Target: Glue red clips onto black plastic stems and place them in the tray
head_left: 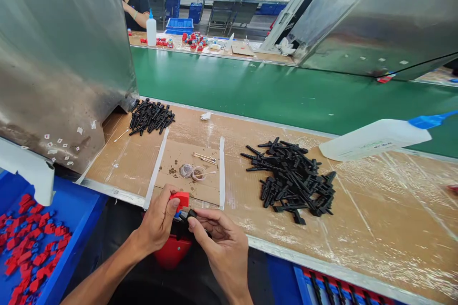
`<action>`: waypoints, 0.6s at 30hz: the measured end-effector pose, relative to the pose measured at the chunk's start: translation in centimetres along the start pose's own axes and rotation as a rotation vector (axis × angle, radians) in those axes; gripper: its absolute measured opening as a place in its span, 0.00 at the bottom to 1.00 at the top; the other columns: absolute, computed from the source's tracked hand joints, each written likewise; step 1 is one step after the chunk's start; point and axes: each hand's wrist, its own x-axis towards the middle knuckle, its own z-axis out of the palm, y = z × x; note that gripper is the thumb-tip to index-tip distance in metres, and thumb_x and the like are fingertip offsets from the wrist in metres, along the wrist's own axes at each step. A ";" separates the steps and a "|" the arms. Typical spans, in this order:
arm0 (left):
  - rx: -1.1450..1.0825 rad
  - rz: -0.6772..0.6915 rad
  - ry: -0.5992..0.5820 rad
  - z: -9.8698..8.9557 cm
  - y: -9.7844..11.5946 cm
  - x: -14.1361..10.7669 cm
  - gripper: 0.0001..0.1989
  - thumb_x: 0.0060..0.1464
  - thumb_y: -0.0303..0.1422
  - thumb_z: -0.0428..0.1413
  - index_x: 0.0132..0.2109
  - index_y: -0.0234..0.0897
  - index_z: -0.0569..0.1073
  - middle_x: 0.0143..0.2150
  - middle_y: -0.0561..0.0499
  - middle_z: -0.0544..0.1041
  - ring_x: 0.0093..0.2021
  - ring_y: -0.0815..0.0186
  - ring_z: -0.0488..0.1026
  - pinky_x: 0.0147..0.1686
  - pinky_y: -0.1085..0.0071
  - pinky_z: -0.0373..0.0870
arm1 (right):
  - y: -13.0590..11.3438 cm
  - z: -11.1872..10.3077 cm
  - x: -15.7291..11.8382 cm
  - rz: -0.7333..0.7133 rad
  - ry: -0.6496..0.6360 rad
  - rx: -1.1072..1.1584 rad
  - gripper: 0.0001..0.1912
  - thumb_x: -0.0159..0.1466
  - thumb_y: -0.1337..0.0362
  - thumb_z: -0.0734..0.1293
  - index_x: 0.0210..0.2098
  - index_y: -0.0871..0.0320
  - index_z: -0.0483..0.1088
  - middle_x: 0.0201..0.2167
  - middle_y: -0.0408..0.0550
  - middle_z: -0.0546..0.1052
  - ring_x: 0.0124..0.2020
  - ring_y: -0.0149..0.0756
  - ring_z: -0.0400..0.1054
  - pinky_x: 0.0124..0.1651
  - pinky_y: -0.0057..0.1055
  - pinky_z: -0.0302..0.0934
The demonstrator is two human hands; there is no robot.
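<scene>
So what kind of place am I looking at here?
Most likely a factory assembly line: a green conveyor belt runs past the bench, heaps of identical black plastic parts lie on it, and a blue bin holds small red parts.

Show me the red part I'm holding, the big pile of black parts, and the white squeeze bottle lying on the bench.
red part point(183, 198), head view, on its upper face above the left thumb.
pile of black parts point(293, 181), head view, middle of the heap.
white squeeze bottle point(375, 139), head view, on its white body.
</scene>
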 end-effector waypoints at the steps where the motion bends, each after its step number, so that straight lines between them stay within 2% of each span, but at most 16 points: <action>1: -0.010 0.002 0.013 0.1 0.0 0.1 0.15 0.67 0.41 0.41 0.40 0.39 0.67 0.32 0.52 0.69 0.29 0.65 0.64 0.33 0.69 0.58 | 0.0 0.1 0.1 0.011 0.000 0.010 0.08 0.54 0.64 0.75 0.34 0.56 0.77 0.24 0.45 0.80 0.24 0.34 0.75 0.30 0.27 0.72; 5: -0.020 0.007 0.011 0.3 0.0 0.4 0.15 0.67 0.41 0.42 0.40 0.39 0.67 0.32 0.52 0.70 0.29 0.65 0.64 0.33 0.69 0.58 | -0.2 0.4 0.3 0.074 -0.001 0.070 0.09 0.53 0.63 0.76 0.33 0.57 0.77 0.24 0.45 0.81 0.24 0.34 0.75 0.29 0.28 0.73; 13: -0.027 0.076 -0.089 0.0 -0.2 0.4 0.15 0.68 0.40 0.40 0.40 0.38 0.66 0.31 0.52 0.68 0.30 0.66 0.64 0.33 0.70 0.60 | -0.3 0.4 0.7 0.198 -0.052 0.218 0.11 0.51 0.61 0.78 0.31 0.57 0.76 0.21 0.42 0.78 0.21 0.31 0.71 0.26 0.27 0.70; 14: -0.079 0.061 -0.122 -0.2 -0.2 0.4 0.15 0.68 0.41 0.40 0.41 0.38 0.66 0.31 0.52 0.69 0.30 0.66 0.65 0.34 0.70 0.60 | -0.2 0.3 0.7 0.212 -0.084 0.250 0.12 0.51 0.61 0.78 0.33 0.56 0.75 0.21 0.41 0.77 0.21 0.31 0.71 0.27 0.27 0.70; 16: -0.244 0.000 -0.236 -0.6 -0.1 0.6 0.15 0.67 0.42 0.42 0.51 0.38 0.64 0.31 0.52 0.70 0.31 0.66 0.67 0.35 0.70 0.61 | 0.1 0.0 0.8 0.231 -0.163 0.300 0.19 0.50 0.62 0.78 0.40 0.54 0.75 0.23 0.39 0.76 0.23 0.31 0.71 0.29 0.28 0.70; 18: -0.413 -0.080 -0.365 -0.9 0.1 0.9 0.24 0.66 0.43 0.46 0.63 0.38 0.52 0.30 0.53 0.71 0.30 0.67 0.67 0.34 0.71 0.61 | 0.3 -0.3 0.9 0.246 -0.249 0.305 0.28 0.47 0.63 0.80 0.48 0.52 0.75 0.28 0.41 0.78 0.29 0.34 0.72 0.33 0.29 0.69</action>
